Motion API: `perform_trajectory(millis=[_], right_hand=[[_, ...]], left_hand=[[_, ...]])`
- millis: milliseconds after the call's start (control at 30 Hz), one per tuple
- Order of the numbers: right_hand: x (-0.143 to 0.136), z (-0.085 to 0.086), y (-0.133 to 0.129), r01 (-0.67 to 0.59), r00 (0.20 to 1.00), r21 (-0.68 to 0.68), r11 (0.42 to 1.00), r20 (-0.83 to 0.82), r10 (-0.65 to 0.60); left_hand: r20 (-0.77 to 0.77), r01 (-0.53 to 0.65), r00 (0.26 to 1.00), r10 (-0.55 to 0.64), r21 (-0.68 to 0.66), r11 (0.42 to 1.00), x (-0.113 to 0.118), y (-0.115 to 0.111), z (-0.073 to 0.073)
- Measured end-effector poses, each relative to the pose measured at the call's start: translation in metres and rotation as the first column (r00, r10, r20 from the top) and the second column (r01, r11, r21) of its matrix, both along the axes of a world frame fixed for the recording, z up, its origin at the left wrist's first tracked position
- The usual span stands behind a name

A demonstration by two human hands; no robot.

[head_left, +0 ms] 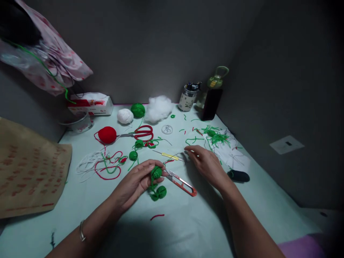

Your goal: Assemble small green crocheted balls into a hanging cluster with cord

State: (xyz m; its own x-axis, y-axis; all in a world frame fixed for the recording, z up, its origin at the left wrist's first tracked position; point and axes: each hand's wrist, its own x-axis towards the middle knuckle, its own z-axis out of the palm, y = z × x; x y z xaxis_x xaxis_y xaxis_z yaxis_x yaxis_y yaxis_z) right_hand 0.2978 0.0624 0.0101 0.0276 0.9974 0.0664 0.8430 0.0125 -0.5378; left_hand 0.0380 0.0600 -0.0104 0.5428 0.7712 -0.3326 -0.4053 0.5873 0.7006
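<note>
My left hand (141, 179) pinches a small green crocheted ball (156, 172) between thumb and fingers. From it hangs a green strand with a second green crocheted ball (161, 192) and leaf-like bits. My right hand (205, 163) is closed in a pinch, and a thin dark thread (176, 157) curves from near the held ball towards its fingertips. Between the hands lie orange thread snips (184, 184), close to the left fingertips, and a yellow-handled crochet hook (170, 156). Two more green crocheted balls, one of them here (133, 155), lie beyond my left hand.
Red-handled scissors (143, 133) lie beside red yarn (107, 135), white yarn (125, 116) and green yarn (138, 110). White stuffing (159, 108), a pen cup (187, 99), a bottle (215, 81) and a phone (212, 104) stand behind. Yarn scraps (215, 136) lie right; a paper bag (32, 168) stands left.
</note>
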Motion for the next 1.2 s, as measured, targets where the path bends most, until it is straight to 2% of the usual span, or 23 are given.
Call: perform_trajectory(millis=[67,100,167,233,300,367,500,667,733,833,967,1067,1200], right_hand=[[0.001,0.003,-0.002,0.038,0.997,0.030,0.999,0.059,-0.040],[-0.001,0.005,-0.004,0.018,0.999,0.002,1.000,0.050,-0.018],[-0.009,0.010,-0.009,-0.113,0.993,-0.118,0.987,0.006,0.114],[-0.021,0.013,-0.015,-0.292,0.954,-0.217,0.932,-0.001,0.299],[-0.031,0.015,-0.021,-0.396,0.905,-0.240,0.886,0.059,0.421],[-0.037,0.014,-0.024,-0.437,0.876,-0.238,0.867,0.105,0.470],[-0.034,0.013,-0.021,-0.436,0.890,-0.209,0.875,0.047,0.454],[-0.024,0.019,-0.013,-0.335,0.929,-0.155,0.930,-0.217,0.298],[-0.026,0.021,-0.013,-0.352,0.896,-0.155,0.923,-0.342,0.284],[-0.034,0.020,-0.016,-0.433,0.825,-0.143,0.890,-0.460,0.327],[-0.046,0.016,-0.020,-0.433,0.829,-0.162,0.887,-0.457,0.322],[-0.051,0.016,-0.021,-0.409,0.856,-0.184,0.894,-0.417,0.306],[-0.053,0.018,-0.021,-0.432,0.848,-0.180,0.884,-0.413,0.331]], left_hand=[[-0.003,-0.049,0.999,0.049,0.002,0.999,-0.001,0.003,0.001],[-0.010,-0.067,0.998,0.068,0.009,0.998,-0.002,0.004,0.002],[-0.037,-0.087,0.995,0.088,0.031,0.996,-0.002,0.004,0.002],[-0.084,-0.079,0.993,0.084,0.051,0.996,-0.003,0.004,0.002],[-0.135,-0.059,0.989,0.067,0.064,0.996,-0.004,0.003,0.000],[-0.173,-0.048,0.983,0.064,0.095,0.994,-0.006,0.003,-0.003],[-0.228,-0.052,0.969,0.099,0.204,0.978,-0.007,0.004,-0.009],[-0.275,-0.053,0.951,0.144,0.314,0.948,-0.008,0.005,-0.011],[-0.281,-0.041,0.949,0.142,0.336,0.941,-0.008,0.004,-0.010],[-0.294,-0.019,0.946,0.137,0.371,0.929,-0.006,0.003,-0.009],[-0.306,-0.031,0.938,0.165,0.399,0.916,-0.003,0.000,-0.004],[-0.308,-0.059,0.933,0.187,0.383,0.922,-0.001,-0.002,0.001],[-0.300,-0.072,0.935,0.189,0.362,0.930,0.002,-0.004,0.004]])
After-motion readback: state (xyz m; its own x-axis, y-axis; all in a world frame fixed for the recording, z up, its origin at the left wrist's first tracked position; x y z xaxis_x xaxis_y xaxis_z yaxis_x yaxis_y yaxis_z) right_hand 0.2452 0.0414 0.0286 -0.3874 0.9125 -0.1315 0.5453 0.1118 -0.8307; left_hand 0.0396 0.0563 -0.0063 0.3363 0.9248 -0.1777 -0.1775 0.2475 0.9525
